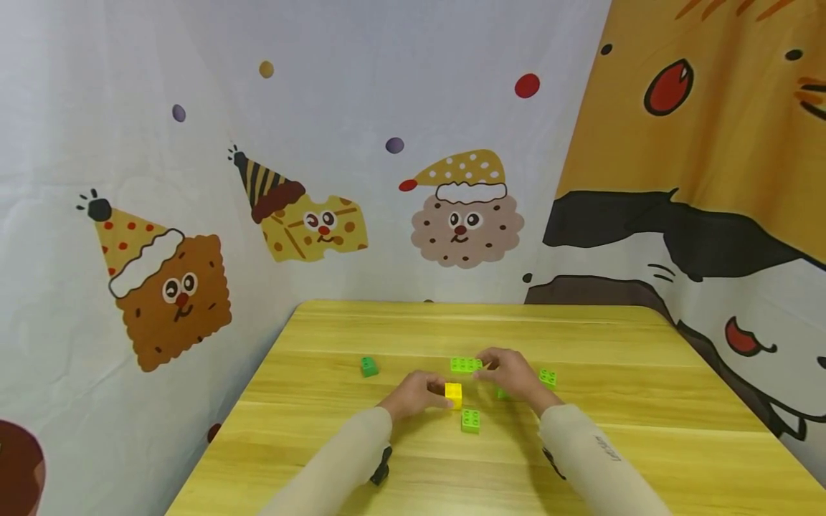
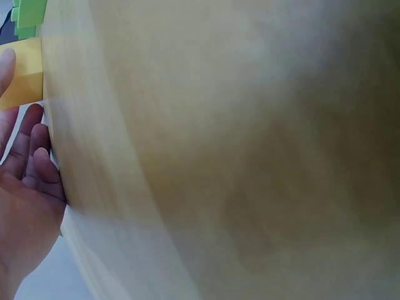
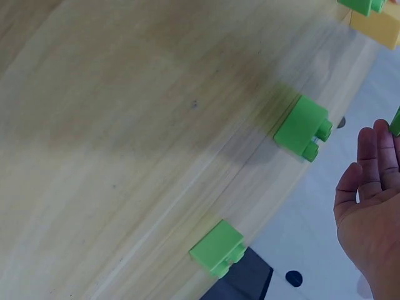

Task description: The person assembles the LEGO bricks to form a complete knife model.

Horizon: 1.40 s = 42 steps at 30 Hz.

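My left hand pinches a yellow toy building block between thumb and fingers; in the left wrist view this yellow block sits at the left edge. Just beyond it, my right hand holds the right end of a long light green building block, studs up. Only a sliver of that block shows at the fingertips in the right wrist view. Nearer the body than the yellow block lies a light green block with studs on top.
A darker green block lies on the wooden table at the left. Another light green block lies right of my right hand, and one more is partly hidden under it. A patterned cloth hangs behind.
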Motion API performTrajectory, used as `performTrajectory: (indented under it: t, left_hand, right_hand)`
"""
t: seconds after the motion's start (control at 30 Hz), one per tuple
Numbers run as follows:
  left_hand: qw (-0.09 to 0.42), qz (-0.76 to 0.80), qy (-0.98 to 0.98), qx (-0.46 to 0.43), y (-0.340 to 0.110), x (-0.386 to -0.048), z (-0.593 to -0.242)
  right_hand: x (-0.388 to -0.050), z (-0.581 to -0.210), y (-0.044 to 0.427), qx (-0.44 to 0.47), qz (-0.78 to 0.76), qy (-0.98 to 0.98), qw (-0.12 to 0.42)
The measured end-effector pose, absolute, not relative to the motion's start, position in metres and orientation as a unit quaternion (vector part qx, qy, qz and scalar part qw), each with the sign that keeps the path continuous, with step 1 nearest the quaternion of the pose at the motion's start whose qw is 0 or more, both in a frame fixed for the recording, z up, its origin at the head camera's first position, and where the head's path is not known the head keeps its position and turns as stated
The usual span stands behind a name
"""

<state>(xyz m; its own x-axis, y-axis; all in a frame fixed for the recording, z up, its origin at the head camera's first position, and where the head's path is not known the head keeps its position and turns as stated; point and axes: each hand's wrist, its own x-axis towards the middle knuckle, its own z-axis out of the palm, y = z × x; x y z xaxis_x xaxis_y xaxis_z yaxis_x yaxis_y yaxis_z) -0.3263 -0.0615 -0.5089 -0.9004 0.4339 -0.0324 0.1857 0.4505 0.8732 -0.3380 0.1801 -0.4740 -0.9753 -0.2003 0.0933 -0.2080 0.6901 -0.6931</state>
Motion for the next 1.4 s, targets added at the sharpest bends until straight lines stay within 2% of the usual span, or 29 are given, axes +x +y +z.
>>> performTrajectory:
  t: [0.83,1.4]
  left_hand:
    - [0.11,0.488,0.846,0.183,-0.062,-0.325,-0.511]
    - [0.11,0.51,0.832,0.187,-0.062,-0.321,-0.51]
  right_hand:
    - [-0.318,-0.484,0.166,0.17,0.413,-0.895,0.001]
    - [-0.317,-0.491,0.163,0.202,0.417,-0.886,-0.031]
